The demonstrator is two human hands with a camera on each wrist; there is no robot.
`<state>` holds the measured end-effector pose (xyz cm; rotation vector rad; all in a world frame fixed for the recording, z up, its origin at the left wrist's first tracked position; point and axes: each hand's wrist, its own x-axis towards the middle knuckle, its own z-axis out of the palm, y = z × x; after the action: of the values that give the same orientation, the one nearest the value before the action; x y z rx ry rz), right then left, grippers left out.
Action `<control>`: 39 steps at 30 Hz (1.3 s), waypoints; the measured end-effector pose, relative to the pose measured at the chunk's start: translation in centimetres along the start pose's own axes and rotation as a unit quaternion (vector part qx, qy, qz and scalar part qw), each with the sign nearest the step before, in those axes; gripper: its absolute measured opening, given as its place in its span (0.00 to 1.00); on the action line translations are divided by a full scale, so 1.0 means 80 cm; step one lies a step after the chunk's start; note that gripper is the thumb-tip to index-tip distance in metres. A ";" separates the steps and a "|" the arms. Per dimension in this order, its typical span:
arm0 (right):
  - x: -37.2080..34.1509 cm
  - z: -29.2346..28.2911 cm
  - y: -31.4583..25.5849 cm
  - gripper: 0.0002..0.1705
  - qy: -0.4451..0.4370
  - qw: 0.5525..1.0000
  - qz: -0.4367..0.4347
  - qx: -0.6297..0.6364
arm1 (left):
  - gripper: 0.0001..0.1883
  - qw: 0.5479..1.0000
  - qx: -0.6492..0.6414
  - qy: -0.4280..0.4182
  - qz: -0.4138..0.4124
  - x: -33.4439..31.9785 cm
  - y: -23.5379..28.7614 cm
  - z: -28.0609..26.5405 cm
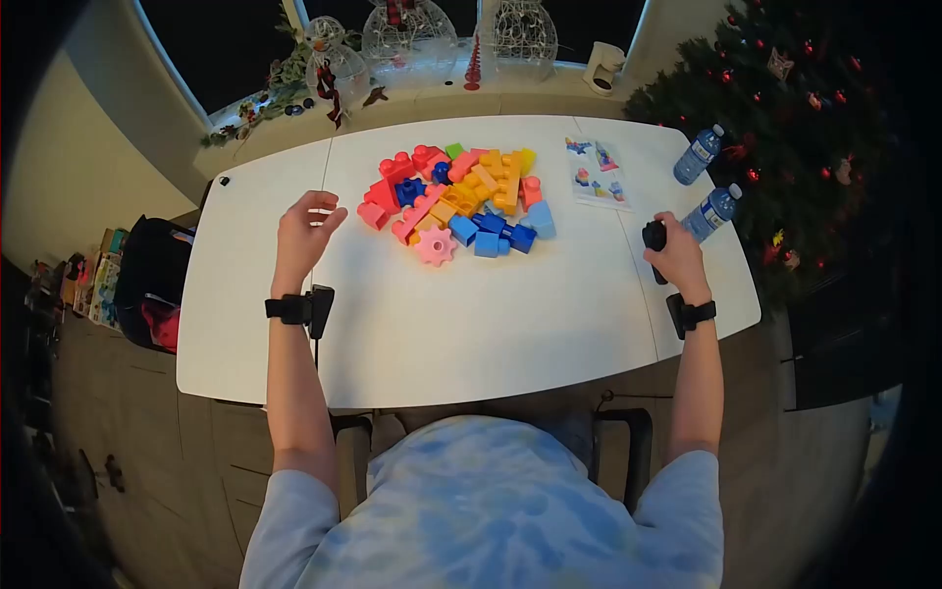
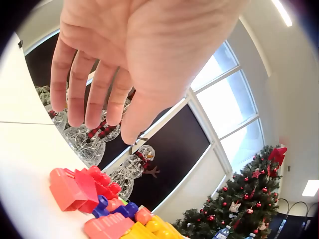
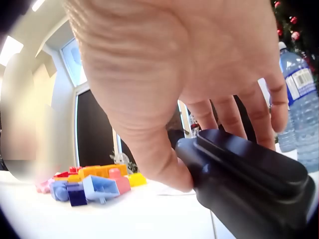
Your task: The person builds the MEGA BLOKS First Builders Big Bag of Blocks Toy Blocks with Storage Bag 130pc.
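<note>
The left hand [image 1: 308,236] hovers over the left part of the white table [image 1: 471,324], holding nothing; in the left wrist view its fingers [image 2: 102,89] hang relaxed and apart. At the table's right side the right hand [image 1: 679,257] holds a black object [image 1: 654,236] between thumb and fingers. The right wrist view shows this black object [image 3: 244,184] large, below the palm, with the thumb against its near end. Between the hands, farther back, lies a pile of toy blocks in red, yellow and blue, with a pink gear-shaped piece [image 1: 435,245] at its front.
A sheet with pictures [image 1: 597,175] lies right of the blocks. Two water bottles [image 1: 699,155] [image 1: 712,212] stand at the right edge, beside a decorated tree [image 1: 785,128]. A small black item [image 1: 225,181] sits at the far left corner. Wire snowmen [image 1: 409,39] stand on the windowsill.
</note>
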<state>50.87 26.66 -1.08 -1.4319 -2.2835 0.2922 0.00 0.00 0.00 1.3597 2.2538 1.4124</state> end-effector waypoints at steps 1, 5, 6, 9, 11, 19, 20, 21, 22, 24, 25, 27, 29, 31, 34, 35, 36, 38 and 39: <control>0.003 0.015 0.013 0.34 -0.026 0.998 -0.017 -0.057 | 0.14 1.000 0.004 0.003 0.003 0.004 -0.013 0.003; 0.004 0.057 0.041 0.35 -0.082 0.985 -0.009 -0.153 | 0.21 0.996 0.066 -0.019 -0.055 0.011 -0.047 0.013; 0.003 0.064 0.049 0.35 -0.093 0.981 0.000 -0.173 | 0.23 0.993 0.080 -0.026 -0.083 0.012 -0.050 0.016; 0.005 0.066 0.054 0.35 -0.102 0.980 0.018 -0.171 | 0.29 0.990 0.092 -0.042 -0.095 0.025 -0.057 0.027; -0.001 0.059 0.044 0.35 -0.100 0.977 0.028 -0.187 | 0.37 0.988 0.085 -0.067 -0.108 0.033 -0.060 0.035; -0.017 0.042 -0.017 0.29 0.012 0.996 -0.064 -0.060 | 0.52 0.979 0.070 -0.100 -0.161 0.087 -0.066 0.082; -0.018 0.040 -0.024 0.29 -0.017 0.998 -0.055 -0.027 | 0.55 0.971 0.095 -0.122 -0.183 0.095 -0.076 0.088; -0.022 0.037 -0.031 0.27 -0.022 0.998 -0.055 -0.014 | 0.59 0.971 0.089 -0.127 -0.182 0.100 -0.085 0.096; -0.023 0.039 -0.032 0.27 -0.020 0.998 -0.057 -0.013 | 0.59 0.971 0.089 -0.125 -0.181 0.103 -0.089 0.101; -0.027 0.043 -0.034 0.26 -0.024 0.998 -0.063 0.015 | 0.61 0.967 0.142 -0.146 -0.150 0.106 -0.096 0.112; -0.028 0.045 -0.035 0.26 -0.023 0.998 -0.064 0.016 | 0.61 0.962 0.165 -0.155 -0.152 0.104 -0.089 0.111; -0.032 0.046 -0.036 0.25 -0.030 0.997 -0.069 0.025 | 0.58 0.962 0.165 -0.163 -0.144 0.103 -0.077 0.113; -0.033 0.048 -0.036 0.24 -0.026 0.997 -0.073 0.027 | 0.56 0.962 0.165 -0.171 -0.133 0.102 -0.066 0.114; -0.035 0.044 -0.040 0.24 -0.022 0.996 -0.077 0.028 | 0.52 0.968 0.138 -0.154 -0.145 0.098 -0.058 0.115; -0.040 0.036 -0.050 0.23 -0.021 0.997 -0.073 0.022 | 0.48 0.987 0.145 -0.024 -0.070 0.084 -0.055 0.121; -0.041 0.036 -0.051 0.23 -0.008 0.995 -0.090 0.034 | 0.48 0.987 0.143 -0.025 -0.069 0.078 -0.040 0.117; -0.042 0.036 -0.053 0.22 0.004 0.993 -0.108 0.047 | 0.45 0.992 0.127 -0.006 -0.019 0.071 -0.026 0.110; -0.043 0.032 -0.063 0.22 0.010 0.991 -0.122 0.054 | 0.43 0.994 0.109 0.013 0.030 0.050 0.009 0.100; -0.044 0.030 -0.070 0.22 0.016 0.988 -0.138 0.063 | 0.41 0.995 0.060 -0.044 0.065 0.030 0.026 0.101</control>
<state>46.58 21.10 -1.90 -1.0362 -2.3547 0.3186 4.24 7.26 -2.01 1.6006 2.2620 1.2442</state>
